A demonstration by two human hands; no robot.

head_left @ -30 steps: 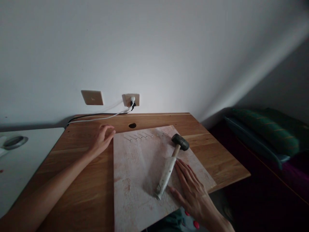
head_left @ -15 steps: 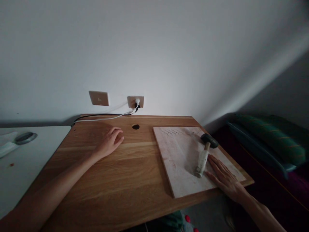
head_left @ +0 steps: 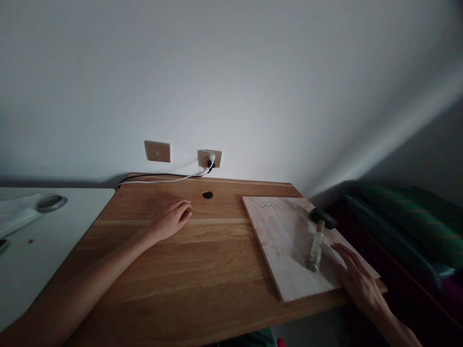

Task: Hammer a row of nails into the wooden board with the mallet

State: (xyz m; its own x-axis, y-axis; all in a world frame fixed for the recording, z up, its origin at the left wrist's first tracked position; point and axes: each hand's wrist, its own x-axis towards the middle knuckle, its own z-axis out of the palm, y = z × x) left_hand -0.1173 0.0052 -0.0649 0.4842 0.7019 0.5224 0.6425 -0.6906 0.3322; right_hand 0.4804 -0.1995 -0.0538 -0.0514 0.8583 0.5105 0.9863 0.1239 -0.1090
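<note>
On the wooden table (head_left: 202, 260), my left hand (head_left: 176, 219) rests loosely curled, its thumb apart from the fingers, holding nothing. To the right lies a pale board (head_left: 285, 255) with a row of pencil-like zigzag lines near its far edge. A rubber mallet (head_left: 316, 250) with a dark head and a pale, worn handle lies on that board. My right hand (head_left: 356, 277) is open over the board's right edge, fingers stretched forward, beside the mallet but apart from it. Whether its palm presses the board I cannot tell.
A wall socket (head_left: 210, 159) with plugs and cables stands behind the table, beside a blank plate (head_left: 157, 151). At left is a white surface (head_left: 58, 231) with a roll of tape (head_left: 51, 203). Striped cushions (head_left: 405, 221) lie beyond the right edge.
My right hand has moved right, away from the mallet handle to the board's edge. The board, with the mallet on it, has slid slightly right on the table. The view has shifted a little.
</note>
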